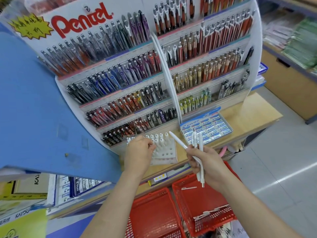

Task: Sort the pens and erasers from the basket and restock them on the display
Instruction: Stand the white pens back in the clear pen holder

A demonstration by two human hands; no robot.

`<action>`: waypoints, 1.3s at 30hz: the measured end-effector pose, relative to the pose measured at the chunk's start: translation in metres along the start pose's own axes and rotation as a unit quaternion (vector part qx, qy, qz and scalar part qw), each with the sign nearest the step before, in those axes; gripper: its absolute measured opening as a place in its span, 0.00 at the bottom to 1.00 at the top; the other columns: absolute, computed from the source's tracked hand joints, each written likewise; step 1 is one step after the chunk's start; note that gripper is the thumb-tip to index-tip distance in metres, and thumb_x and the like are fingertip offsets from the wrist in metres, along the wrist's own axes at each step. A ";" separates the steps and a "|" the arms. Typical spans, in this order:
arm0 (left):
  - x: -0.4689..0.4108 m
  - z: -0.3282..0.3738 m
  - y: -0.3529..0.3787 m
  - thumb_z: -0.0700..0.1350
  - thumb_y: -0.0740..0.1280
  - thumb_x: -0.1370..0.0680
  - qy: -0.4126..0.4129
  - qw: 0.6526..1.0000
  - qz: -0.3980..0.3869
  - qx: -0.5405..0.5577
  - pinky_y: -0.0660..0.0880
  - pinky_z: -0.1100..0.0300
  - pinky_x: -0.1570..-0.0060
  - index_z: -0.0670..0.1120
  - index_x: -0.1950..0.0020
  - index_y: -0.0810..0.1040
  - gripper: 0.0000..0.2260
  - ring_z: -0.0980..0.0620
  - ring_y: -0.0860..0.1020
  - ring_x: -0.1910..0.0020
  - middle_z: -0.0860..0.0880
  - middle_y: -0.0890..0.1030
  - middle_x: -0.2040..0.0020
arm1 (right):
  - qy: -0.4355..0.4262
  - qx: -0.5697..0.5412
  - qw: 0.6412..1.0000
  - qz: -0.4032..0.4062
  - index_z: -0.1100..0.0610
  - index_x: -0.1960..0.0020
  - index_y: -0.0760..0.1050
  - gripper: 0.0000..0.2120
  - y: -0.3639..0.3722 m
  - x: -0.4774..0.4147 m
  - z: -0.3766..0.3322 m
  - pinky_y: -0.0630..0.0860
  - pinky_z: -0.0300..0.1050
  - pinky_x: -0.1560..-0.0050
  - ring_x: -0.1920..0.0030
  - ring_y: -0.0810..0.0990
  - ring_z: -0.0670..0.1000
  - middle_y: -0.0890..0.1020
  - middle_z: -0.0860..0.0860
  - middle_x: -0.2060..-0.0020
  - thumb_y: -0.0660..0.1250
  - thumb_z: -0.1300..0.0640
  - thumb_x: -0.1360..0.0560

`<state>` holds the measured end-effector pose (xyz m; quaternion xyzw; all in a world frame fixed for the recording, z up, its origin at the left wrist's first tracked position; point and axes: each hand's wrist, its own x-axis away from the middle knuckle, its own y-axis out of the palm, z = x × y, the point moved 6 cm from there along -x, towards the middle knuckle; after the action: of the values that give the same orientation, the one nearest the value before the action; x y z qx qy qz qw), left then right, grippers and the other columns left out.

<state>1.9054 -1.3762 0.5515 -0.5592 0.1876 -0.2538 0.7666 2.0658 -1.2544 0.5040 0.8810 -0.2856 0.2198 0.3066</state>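
Pretty plain honestly: left hand [139, 152] and right hand [205, 162] are bare, forearms uncovered from the wrists down past the red basket [205, 198] to the frame edge.

We see three white pens [199, 150] fanned out in the right hand [207, 164], tips down, above a red basket [214, 196] where loose pens [205, 215] lie. Upright pens [158, 137] stand in a white holed holder [169, 152] on the surface. Just beside it, blue-and-white Pilot erasers [208, 128] fill an open box.
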 end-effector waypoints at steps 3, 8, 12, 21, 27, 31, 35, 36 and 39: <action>0.000 -0.001 0.002 0.50 0.68 0.25 -0.014 1.000 -0.011 -0.003 0.71 0.57 0.60 0.48 0.56 0.83 0.07 0.52 0.76 0.57 0.53 0.76 0.58 | -0.001 -0.020 1.000 -0.009 0.58 0.57 0.73 0.04 0.003 0.002 -0.001 0.63 0.39 0.74 0.71 0.67 0.48 0.70 0.52 0.69 0.68 0.62 0.26; 0.013 0.007 -0.013 0.47 0.70 0.26 -0.003 0.997 0.035 0.065 0.72 0.59 0.52 0.50 0.39 0.77 0.15 0.52 0.75 0.51 0.52 0.74 0.50 | -0.002 0.003 1.000 -0.027 0.57 0.60 0.73 0.06 0.005 0.007 -0.006 0.61 0.38 0.75 0.71 0.65 0.48 0.71 0.50 0.71 0.68 0.63 0.26; 0.036 0.052 -0.026 0.43 0.74 0.31 0.216 0.974 0.062 0.043 0.72 0.56 0.47 0.52 0.38 0.76 0.22 0.48 0.73 0.47 0.48 0.75 0.42 | -0.020 0.074 0.996 -0.046 0.57 0.62 0.75 0.07 0.011 0.011 -0.013 0.60 0.38 0.76 0.74 0.64 0.47 0.71 0.49 0.74 0.69 0.64 0.27; 0.045 0.042 -0.033 0.42 0.72 0.27 -0.016 0.954 -0.018 0.300 0.75 0.63 0.58 0.48 0.56 0.83 0.02 0.55 0.80 0.62 0.54 0.83 0.64 | 0.008 -0.066 0.990 -0.124 0.62 0.50 0.78 0.24 0.021 0.019 -0.019 0.58 0.35 0.78 0.74 0.65 0.46 0.78 0.55 0.64 0.62 0.40 0.27; 0.055 0.048 -0.033 0.35 0.70 0.27 -0.143 0.815 -0.070 0.557 0.78 0.64 0.56 0.40 0.53 0.82 0.04 0.55 0.82 0.61 0.45 0.85 0.60 | -0.016 0.073 0.989 -0.129 0.57 0.49 0.81 0.14 0.039 0.025 -0.010 0.62 0.35 0.78 0.72 0.70 0.47 0.84 0.59 0.56 0.69 0.49 0.28; 0.058 0.048 -0.034 0.36 0.68 0.25 -0.135 0.815 -0.085 0.557 0.76 0.68 0.58 0.45 0.52 0.83 0.06 0.58 0.79 0.61 0.50 0.83 0.62 | -0.028 0.029 0.992 -0.123 0.59 0.56 0.80 0.11 0.043 0.024 -0.009 0.60 0.35 0.78 0.76 0.66 0.45 0.79 0.55 0.68 0.70 0.52 0.32; 0.049 0.031 -0.059 0.37 0.67 0.25 -0.129 0.785 -0.020 0.606 0.77 0.62 0.63 0.44 0.50 0.80 0.06 0.54 0.75 0.65 0.51 0.78 0.63 | -0.017 0.019 0.993 -0.115 0.63 0.57 0.78 0.13 0.038 0.022 -0.006 0.59 0.35 0.79 0.77 0.63 0.45 0.73 0.52 0.73 0.68 0.52 0.30; 0.046 0.027 -0.066 0.37 0.67 0.25 -0.124 0.783 -0.008 0.609 0.78 0.60 0.63 0.43 0.50 0.79 0.06 0.53 0.76 0.66 0.50 0.78 0.63 | -0.016 0.025 0.993 -0.116 0.63 0.58 0.79 0.14 0.036 0.022 -0.005 0.58 0.35 0.79 0.77 0.63 0.45 0.71 0.51 0.74 0.68 0.51 0.30; 0.040 0.022 -0.083 0.36 0.66 0.24 -0.092 0.827 -0.018 0.555 0.81 0.57 0.62 0.43 0.52 0.79 0.04 0.51 0.79 0.67 0.47 0.80 0.65 | -0.014 0.051 0.991 -0.120 0.63 0.57 0.78 0.16 0.032 0.022 -0.003 0.58 0.35 0.78 0.77 0.62 0.45 0.69 0.49 0.75 0.68 0.49 0.30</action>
<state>1.9349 -1.4041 0.6367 -0.0636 -0.0661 -0.2758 0.9568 2.0607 -1.2814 0.5321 0.9263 -0.1711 0.1832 0.2812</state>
